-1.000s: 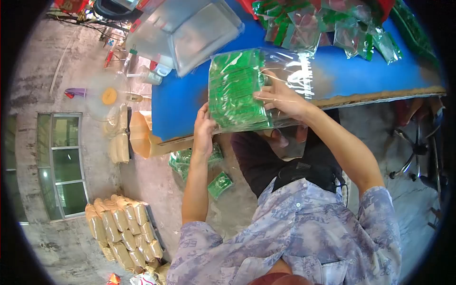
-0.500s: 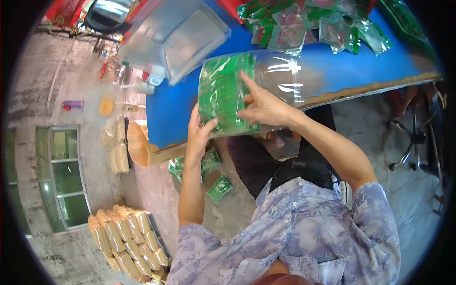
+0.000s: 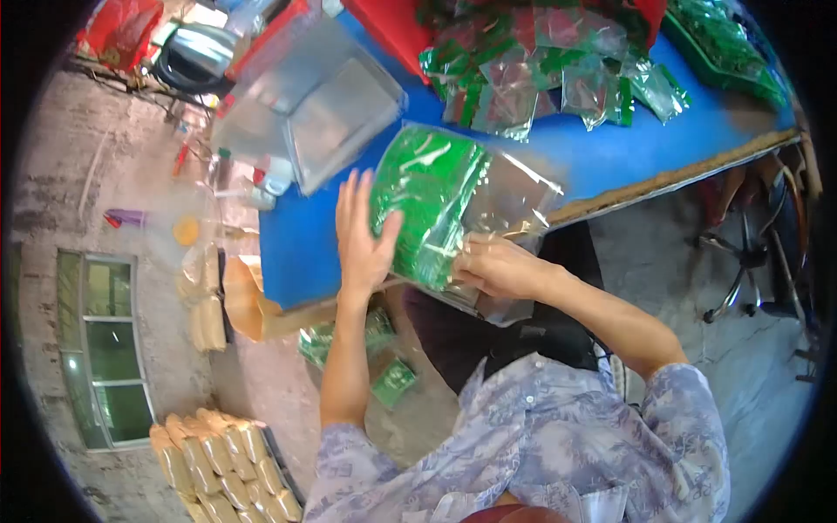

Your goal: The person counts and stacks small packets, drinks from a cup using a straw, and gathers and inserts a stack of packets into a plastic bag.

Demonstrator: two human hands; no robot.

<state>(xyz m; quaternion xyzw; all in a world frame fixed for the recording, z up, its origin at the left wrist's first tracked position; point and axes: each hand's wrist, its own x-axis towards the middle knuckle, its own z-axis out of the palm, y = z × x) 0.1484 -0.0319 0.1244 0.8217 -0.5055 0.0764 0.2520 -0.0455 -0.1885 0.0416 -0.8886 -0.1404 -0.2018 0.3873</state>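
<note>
A clear plastic bag [image 3: 518, 197] lies tilted over the front edge of the blue table, its left part filled with flat green packets [image 3: 424, 187]. Along the bag's left side rests my left hand [image 3: 364, 237], fingers stretched out and thumb apart, touching the plastic. My right hand [image 3: 501, 267] has its fingers curled closed on the bag's lower edge, beside the green packets. The fingertips are partly hidden by plastic and glare. Beyond the bag lies a heap of loose clear-and-green packets [image 3: 514, 87].
The blue table [image 3: 301, 248] has a worn brown front edge. A clear plastic tray [image 3: 344, 109] stands behind the bag, and a green basket [image 3: 728, 52] at far right. Green packs [image 3: 394, 382] and stacked brown-filled bags [image 3: 227, 466] are on the floor. A wheeled chair [image 3: 745, 253] stands right.
The bag has tilted and shifted down toward me. My left fingers have straightened along its side. My right hand has moved from above the green packets to the bag's lower edge and closed.
</note>
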